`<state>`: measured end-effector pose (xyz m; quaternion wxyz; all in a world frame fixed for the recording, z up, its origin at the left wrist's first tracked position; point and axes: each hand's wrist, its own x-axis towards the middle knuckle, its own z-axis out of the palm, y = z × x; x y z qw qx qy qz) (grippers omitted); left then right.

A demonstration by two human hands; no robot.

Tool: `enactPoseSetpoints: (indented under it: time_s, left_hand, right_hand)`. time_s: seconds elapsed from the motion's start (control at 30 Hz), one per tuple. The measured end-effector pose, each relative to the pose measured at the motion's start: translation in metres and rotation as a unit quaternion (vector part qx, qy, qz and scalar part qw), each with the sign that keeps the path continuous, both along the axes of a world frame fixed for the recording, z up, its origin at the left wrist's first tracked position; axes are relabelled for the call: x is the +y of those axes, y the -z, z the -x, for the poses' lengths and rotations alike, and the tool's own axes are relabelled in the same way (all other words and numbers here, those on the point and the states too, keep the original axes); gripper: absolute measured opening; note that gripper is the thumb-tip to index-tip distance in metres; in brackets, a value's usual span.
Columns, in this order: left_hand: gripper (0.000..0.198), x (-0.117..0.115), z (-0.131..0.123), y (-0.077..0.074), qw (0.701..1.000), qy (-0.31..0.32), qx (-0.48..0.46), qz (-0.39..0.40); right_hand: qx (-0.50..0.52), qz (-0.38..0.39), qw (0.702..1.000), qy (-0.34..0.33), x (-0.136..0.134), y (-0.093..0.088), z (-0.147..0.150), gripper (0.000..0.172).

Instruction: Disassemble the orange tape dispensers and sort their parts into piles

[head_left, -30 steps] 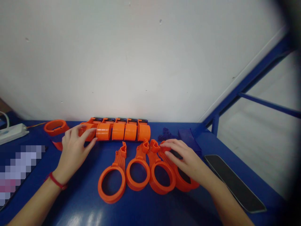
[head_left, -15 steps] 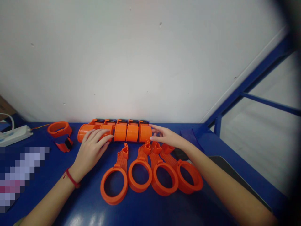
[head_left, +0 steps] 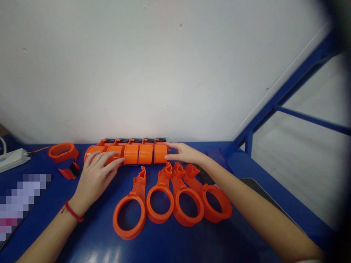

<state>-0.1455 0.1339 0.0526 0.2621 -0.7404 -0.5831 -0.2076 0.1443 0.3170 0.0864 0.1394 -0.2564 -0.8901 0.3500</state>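
Observation:
A row of several orange tape dispensers stands along the back of the blue table, their dark blade ends toward the wall. My left hand lies over the two leftmost dispensers with its fingers stretched and apart, partly covering them. At the other end of the row, my right hand touches the side of the rightmost dispenser with thumb and fingertips spread. In front, several more orange dispensers lie flat and fanned out, the leftmost one a little apart from the others.
Another orange dispenser sits at the far left, near a white power strip. A white wall closes off the back. At right are a blue metal frame and a dark flat object beneath my right forearm.
The whole view has shifted slightly. Both hands and the standing row have moved a little left relative to the dispensers lying in front, and the gap right of my left fingers has narrowed.

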Motion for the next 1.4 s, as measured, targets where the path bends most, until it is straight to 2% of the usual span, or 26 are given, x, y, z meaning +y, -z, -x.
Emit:
enactPoseSetpoints:
  time_s: [0.23,0.4,0.5,0.57,0.67,0.73,0.8,0.83,0.9,0.93,1.07,1.23,1.4]
  left_hand:
    - [0.026,-0.007,0.008,-0.004,0.999,-0.04,0.002,-0.01]
    - [0.029,-0.01,0.009,-0.005,0.996,-0.076,-0.024,-0.034]
    - [0.029,-0.013,0.006,-0.005,0.993,-0.092,-0.043,-0.058]
    - [0.028,-0.016,0.002,-0.006,0.993,-0.087,-0.053,-0.066]
    - [0.025,-0.023,-0.009,-0.011,0.995,-0.046,-0.083,-0.038]
    - [0.027,-0.029,-0.021,-0.015,0.992,0.025,-0.118,0.039]
    - [0.036,-0.034,-0.034,-0.018,0.97,0.11,-0.142,0.163]
    - [0.041,-0.037,-0.04,-0.02,0.954,0.144,-0.144,0.22]
    - [0.051,-0.041,-0.051,-0.021,0.923,0.187,-0.145,0.304]
    - [0.054,-0.042,-0.054,-0.021,0.911,0.202,-0.148,0.329]
    - [0.056,-0.042,-0.059,-0.017,0.886,0.221,-0.181,0.366]
    - [0.053,-0.038,-0.056,-0.012,0.876,0.231,-0.205,0.37]
    - [0.045,-0.038,-0.052,-0.016,0.883,0.214,-0.188,0.374]
  right_hand:
    - [-0.017,-0.032,0.999,-0.02,-0.005,0.001,0.021,0.059]
    - [-0.038,-0.048,0.998,-0.017,-0.009,-0.003,0.04,0.051]
    - [-0.053,-0.061,0.997,0.014,-0.015,-0.013,0.032,0.049]
    - [-0.057,-0.086,0.993,0.052,-0.026,-0.025,0.009,0.048]
    - [-0.074,-0.124,0.985,0.094,-0.057,-0.043,-0.052,0.038]
    - [-0.12,-0.131,0.977,0.117,-0.082,-0.046,-0.099,0.044]
    - [-0.151,-0.117,0.973,0.131,-0.106,-0.04,-0.137,0.062]
    - [-0.159,-0.109,0.971,0.14,-0.117,-0.035,-0.15,0.067]
    - [-0.167,-0.098,0.971,0.14,-0.133,-0.022,-0.163,0.067]
    - [-0.167,-0.093,0.972,0.137,-0.139,-0.016,-0.163,0.06]
    - [-0.153,-0.076,0.979,0.116,-0.143,-0.007,-0.147,0.012]
    - [-0.112,-0.082,0.984,0.114,-0.133,-0.013,-0.128,0.011]
    - [-0.068,-0.094,0.988,0.097,-0.123,-0.013,-0.104,0.01]
